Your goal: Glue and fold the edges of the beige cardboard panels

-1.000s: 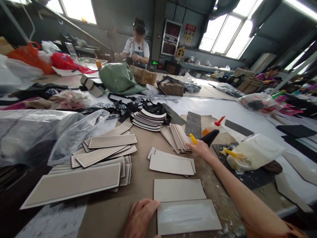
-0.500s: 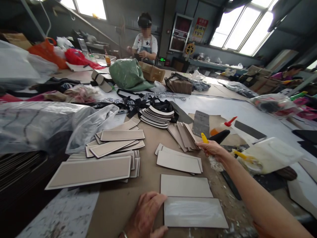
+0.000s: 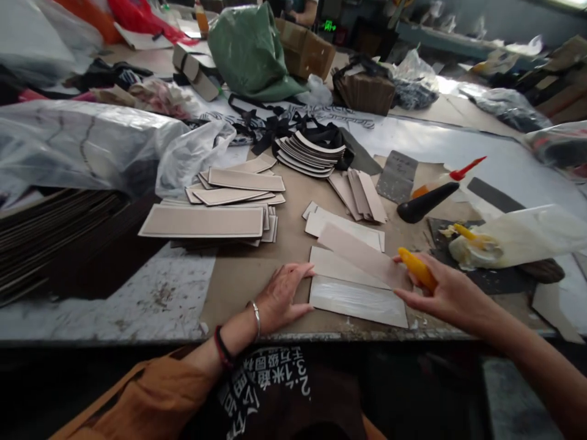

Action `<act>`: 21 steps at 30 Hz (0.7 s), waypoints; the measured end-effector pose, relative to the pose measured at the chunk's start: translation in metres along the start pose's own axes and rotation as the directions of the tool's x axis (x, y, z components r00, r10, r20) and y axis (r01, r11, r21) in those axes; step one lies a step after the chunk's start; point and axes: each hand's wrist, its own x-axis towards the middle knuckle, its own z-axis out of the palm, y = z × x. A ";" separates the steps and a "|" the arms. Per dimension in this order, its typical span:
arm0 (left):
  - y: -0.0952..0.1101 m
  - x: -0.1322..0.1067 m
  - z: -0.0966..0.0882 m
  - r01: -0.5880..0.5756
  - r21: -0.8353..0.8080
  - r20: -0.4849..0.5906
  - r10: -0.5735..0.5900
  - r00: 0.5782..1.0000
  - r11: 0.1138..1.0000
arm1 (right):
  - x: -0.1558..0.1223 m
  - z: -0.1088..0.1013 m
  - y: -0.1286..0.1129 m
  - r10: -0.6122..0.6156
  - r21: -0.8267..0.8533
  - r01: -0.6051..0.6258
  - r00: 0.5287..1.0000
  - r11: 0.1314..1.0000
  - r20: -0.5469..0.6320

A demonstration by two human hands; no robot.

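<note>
My left hand (image 3: 282,296) lies flat with fingers apart on the brown table, touching the left edge of a glue-coated grey card (image 3: 358,300) near the table's front edge. My right hand (image 3: 443,292) is closed on a yellow tool handle (image 3: 417,269) and also pinches the end of a long card strip (image 3: 360,255), held tilted over the coated card and another grey card (image 3: 337,265) behind it.
Stacks of grey strips (image 3: 220,211) lie at centre left, curved black-and-white pieces (image 3: 309,153) behind them. A black cone tool (image 3: 426,201), a red-tipped glue bottle (image 3: 452,176) and a plastic glue tub (image 3: 513,238) stand at the right. Plastic bags (image 3: 87,153) crowd the left.
The view has tilted down. My right hand came back from the far strip pile with a strip, toward the cards at the front. My left hand stayed at the coated card's edge.
</note>
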 end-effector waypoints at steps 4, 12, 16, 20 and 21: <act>0.000 0.001 0.000 0.021 -0.001 0.017 -0.021 1.000 1.000 | -0.042 0.025 0.022 -0.171 -0.084 0.171 0.985 0.982 0.016; -0.001 0.001 0.000 0.010 0.022 0.016 -0.010 1.000 1.000 | -0.042 0.050 0.041 -0.175 -0.091 0.189 0.975 0.978 0.140; 0.000 0.001 0.000 0.005 0.031 0.018 -0.005 1.000 0.999 | -0.037 0.052 0.043 -0.135 -0.110 0.155 0.975 0.982 0.175; 0.000 0.001 -0.001 -0.023 0.047 0.015 0.022 1.000 0.999 | -0.037 0.053 0.043 -0.142 -0.116 0.166 0.971 0.979 0.191; 0.000 0.001 -0.001 -0.027 0.052 0.015 0.026 1.000 0.998 | -0.037 0.053 0.043 -0.149 -0.116 0.173 0.970 0.978 0.193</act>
